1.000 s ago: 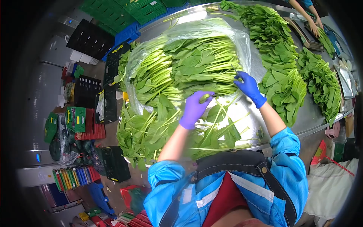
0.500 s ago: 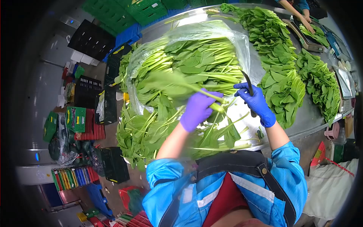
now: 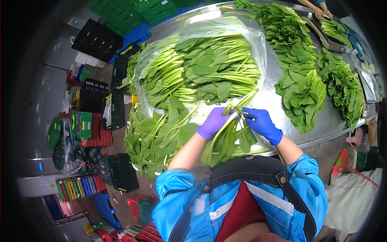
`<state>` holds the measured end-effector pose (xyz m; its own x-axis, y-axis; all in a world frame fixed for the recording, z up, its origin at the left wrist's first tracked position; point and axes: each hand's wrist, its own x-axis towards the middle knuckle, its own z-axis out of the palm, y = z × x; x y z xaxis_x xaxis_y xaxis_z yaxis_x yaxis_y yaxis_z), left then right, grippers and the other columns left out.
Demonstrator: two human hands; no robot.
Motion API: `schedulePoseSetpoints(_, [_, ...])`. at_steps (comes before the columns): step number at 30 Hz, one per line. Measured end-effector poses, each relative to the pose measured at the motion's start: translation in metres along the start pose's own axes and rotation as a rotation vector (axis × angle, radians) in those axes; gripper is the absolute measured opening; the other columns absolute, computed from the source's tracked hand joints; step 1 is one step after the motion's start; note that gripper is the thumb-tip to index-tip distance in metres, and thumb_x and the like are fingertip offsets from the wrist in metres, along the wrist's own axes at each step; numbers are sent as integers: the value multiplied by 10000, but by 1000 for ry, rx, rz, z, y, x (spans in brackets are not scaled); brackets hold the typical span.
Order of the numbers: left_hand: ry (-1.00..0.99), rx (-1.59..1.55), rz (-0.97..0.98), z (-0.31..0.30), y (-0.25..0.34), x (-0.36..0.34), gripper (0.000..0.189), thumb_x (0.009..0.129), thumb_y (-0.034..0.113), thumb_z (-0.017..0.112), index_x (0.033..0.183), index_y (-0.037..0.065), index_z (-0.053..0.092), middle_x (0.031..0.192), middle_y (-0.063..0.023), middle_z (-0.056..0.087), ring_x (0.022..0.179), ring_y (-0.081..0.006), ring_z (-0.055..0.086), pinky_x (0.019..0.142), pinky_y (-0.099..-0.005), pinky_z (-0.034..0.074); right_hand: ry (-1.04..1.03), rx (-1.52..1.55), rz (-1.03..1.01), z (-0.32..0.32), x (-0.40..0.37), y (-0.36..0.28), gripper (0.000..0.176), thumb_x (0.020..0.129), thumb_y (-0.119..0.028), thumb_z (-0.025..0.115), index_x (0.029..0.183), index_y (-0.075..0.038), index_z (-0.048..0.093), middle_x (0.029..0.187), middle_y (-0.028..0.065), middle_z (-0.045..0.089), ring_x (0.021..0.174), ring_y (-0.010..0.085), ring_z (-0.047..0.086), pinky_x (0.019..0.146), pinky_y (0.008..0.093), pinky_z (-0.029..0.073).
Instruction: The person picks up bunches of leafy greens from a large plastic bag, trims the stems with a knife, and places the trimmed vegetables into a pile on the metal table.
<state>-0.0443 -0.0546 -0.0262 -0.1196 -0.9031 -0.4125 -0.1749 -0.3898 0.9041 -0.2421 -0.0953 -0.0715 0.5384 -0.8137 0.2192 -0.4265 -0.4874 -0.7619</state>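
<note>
My left hand [image 3: 213,123], in a purple-blue glove, is closed round stalks of leafy greens [image 3: 219,141], whose leaves hang toward my body. Close beside it, my right hand [image 3: 262,126], in a blue glove, has its fingers pressed together at the stalks; the knife is mostly hidden there, so its exact hold cannot be made out. Beyond my hands, a clear plastic bag [image 3: 261,48] lies spread under stacked bundles of greens [image 3: 217,60]. Loose greens [image 3: 153,141] are heaped to the left of my left hand.
Rows of greens [image 3: 302,88] lie on the metal table [image 3: 274,97] at the right. A co-worker's hands [image 3: 322,13] are by a scale [image 3: 328,42] at the top right. Dark crates [image 3: 121,173] stand left of the table.
The stalks in my left hand have swung round, leaves now toward my body. My right hand has moved left and nearer my left hand. The upright dark knife is no longer clearly visible.
</note>
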Motion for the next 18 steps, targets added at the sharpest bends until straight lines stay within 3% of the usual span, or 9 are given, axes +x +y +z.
schedulePoseSetpoints(1, [-17, 3, 41, 2, 1, -3, 273, 855, 258, 652, 909, -9, 658, 736, 1, 604, 674, -72, 506, 633, -258, 440, 23, 11, -16, 3, -1, -1, 274, 772, -144, 621, 1043, -126, 657, 739, 137, 639, 667, 321, 624, 587, 376, 495])
schedulePoseSetpoints(6, [-11, -74, -28, 7, -2, -11, 265, 788, 210, 723, 919, -9, 652, 737, -7, 603, 680, -74, 519, 630, -248, 434, -30, -44, 3, 6, 3, -5, 249, 761, -129, 592, 1002, -124, 654, 737, 144, 626, 665, 339, 614, 580, 404, 485])
schedulePoseSetpoints(9, [15, -197, 57, 8, -11, -13, 317, 712, 151, 780, 953, -14, 658, 765, -1, 612, 681, -74, 529, 638, -234, 440, -41, -63, 8, 6, 2, -4, 246, 760, -123, 581, 996, -127, 652, 731, 141, 620, 655, 339, 610, 574, 412, 480])
schedulePoseSetpoints(13, [52, -184, 54, 5, -18, -14, 336, 710, 145, 779, 976, -21, 658, 757, -1, 612, 675, -68, 527, 632, -228, 440, -86, -105, -40, 7, 1, -3, 253, 761, -119, 575, 1003, -126, 649, 718, 133, 618, 650, 341, 608, 569, 411, 479])
schedulePoseSetpoints(16, [18, -4, 52, 4, -16, -16, 335, 732, 125, 758, 1015, -23, 657, 856, -47, 664, 751, -77, 588, 699, -229, 475, -132, -168, -3, 9, 1, 1, 255, 760, -137, 577, 1000, -120, 660, 735, 146, 628, 664, 345, 614, 587, 415, 489])
schedulePoseSetpoints(18, [37, -232, 59, 2, -9, -27, 306, 735, 134, 753, 993, -7, 668, 845, -48, 665, 730, -77, 583, 692, -228, 474, -167, -169, 43, 12, -2, 15, 253, 764, -154, 582, 1000, -114, 666, 753, 154, 635, 672, 343, 619, 607, 416, 495])
